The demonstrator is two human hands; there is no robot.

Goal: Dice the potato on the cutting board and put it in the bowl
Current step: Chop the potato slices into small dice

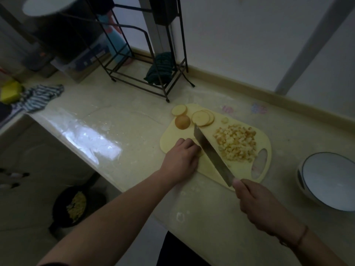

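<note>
Pale yellow board [240,169] on the counter [119,116], handle hole at its 4 o'clock end; right hand [257,202] clenched round the knife handle, thumb up by the blade heel; knife [211,152] blade runs from 5 o'clock to 11 o'clock across the board, tip just short of the slices; left hand [180,160] at the board's 8 o'clock edge, fingers curled down on a potato piece beside the blade; piece mostly hidden under the fingers, cannot tell its shape; dice pile [238,144] on the board at 3 o'clock of the blade, apart from it; round slices [201,118] overlapping at the board's 12 o'clock end; one more slice [179,110] at the 11 o'clock corner, an end cap [182,122] skin-side up just below it; bowl [330,181] white inside, on the counter at 3 o'clock of the board, well apart, no potato in it.

Wire rack [146,73] at 12 o'clock against the wall; striped cloth [38,96] at 9 o'clock; dark pan [76,206] with yellow bits at 7 o'clock, below counter level.
</note>
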